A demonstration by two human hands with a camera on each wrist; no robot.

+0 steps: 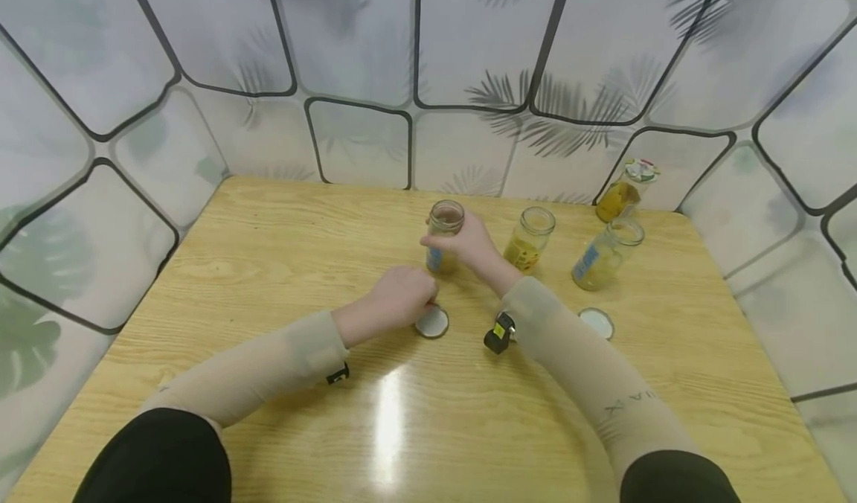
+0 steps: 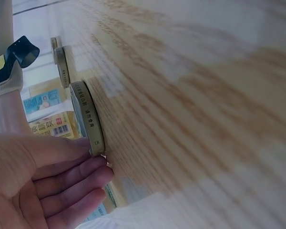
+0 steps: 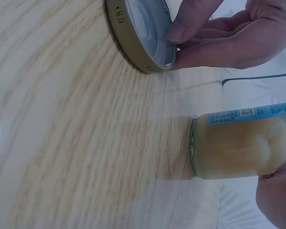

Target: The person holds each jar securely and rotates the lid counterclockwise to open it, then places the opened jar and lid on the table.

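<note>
While a blue-labelled clear glass jar [image 3: 236,148] was gripped by the right hand [image 1: 473,244], a round golden metal lid [image 1: 432,322] was pinched by the left hand [image 1: 403,295]; its inside was upturned.

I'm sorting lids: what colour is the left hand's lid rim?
The rim is dull gold with dark lettering, clearest in the left wrist view.

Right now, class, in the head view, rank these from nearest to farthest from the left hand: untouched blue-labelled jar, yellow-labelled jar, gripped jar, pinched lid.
1. Pinched lid, touching the left hand.
2. Gripped jar, beyond and slightly right, in the right hand.
3. Yellow-labelled jar, right of the gripped one.
4. Untouched blue-labelled jar, farthest right of the four.
</note>
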